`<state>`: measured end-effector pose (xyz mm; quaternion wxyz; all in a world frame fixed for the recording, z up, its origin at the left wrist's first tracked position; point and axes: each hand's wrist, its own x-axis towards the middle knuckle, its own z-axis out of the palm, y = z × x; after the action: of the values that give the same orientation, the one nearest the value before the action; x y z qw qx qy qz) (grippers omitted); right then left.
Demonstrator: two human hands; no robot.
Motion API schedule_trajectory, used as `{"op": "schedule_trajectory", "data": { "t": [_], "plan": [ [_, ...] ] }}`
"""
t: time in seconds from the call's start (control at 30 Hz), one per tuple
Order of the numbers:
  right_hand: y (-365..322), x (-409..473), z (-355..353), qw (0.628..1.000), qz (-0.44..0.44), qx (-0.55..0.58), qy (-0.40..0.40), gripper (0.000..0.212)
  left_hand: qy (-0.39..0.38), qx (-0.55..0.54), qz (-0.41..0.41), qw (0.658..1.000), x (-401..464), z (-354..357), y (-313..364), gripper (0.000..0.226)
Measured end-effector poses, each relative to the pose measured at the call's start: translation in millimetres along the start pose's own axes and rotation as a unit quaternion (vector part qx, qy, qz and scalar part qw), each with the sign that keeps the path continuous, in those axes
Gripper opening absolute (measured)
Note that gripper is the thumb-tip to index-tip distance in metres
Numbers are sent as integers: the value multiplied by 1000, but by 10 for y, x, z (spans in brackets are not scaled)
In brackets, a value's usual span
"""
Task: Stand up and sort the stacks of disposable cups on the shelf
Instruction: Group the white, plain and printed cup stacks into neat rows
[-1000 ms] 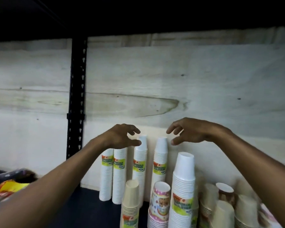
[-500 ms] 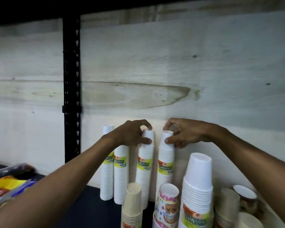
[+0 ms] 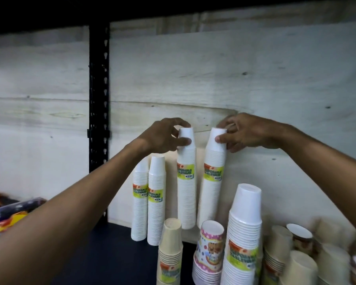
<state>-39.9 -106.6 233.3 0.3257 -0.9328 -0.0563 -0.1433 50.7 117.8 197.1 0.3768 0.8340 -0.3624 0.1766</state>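
Two tall white stacks, left stack (image 3: 186,182) upright, right stack (image 3: 212,177) tilted; left hand (image 3: 162,138) and right hand (image 3: 249,134) each pinch a top, above the shelf (image 3: 119,243).

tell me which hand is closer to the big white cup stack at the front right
Right. The right hand grips a tall stack's top above the big white cup stack and slightly behind it; the left hand grips another stack's top further left.

My hands' two cup stacks (image 3: 186,182) white, yellow-green labels; beige stack (image 3: 170,243); pink polka-dot stack (image 3: 211,254) (cartoon print); black shelf (image 3: 115,254).
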Motion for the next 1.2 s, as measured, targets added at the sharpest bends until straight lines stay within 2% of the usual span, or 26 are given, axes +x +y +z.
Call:
{"op": "schedule_trajectory", "data": {
  "t": [0.23,0.5,0.7,0.9,1.2],
  "plan": [
    [-380,-123,-212,995,-66,4,78,43,71,-14,29,997,-51,-433,269,43],
    [-752,-208,-116,986,-141,22,91,42,100,-41,19,994,-393,-923,354,46],
    [-925,-125,242,985,-151,39,69,38,74,-34,-3,997,-663,-1170,184,49],
    [-941,33,672,990,-129,50,34,34,54,-44,-29,997,-867,-1121,-167,44],
    [-717,211,1175,991,-62,-74,-96,33,-17,-68,-80,994,-980,-633,-840,46]
  ]
}}
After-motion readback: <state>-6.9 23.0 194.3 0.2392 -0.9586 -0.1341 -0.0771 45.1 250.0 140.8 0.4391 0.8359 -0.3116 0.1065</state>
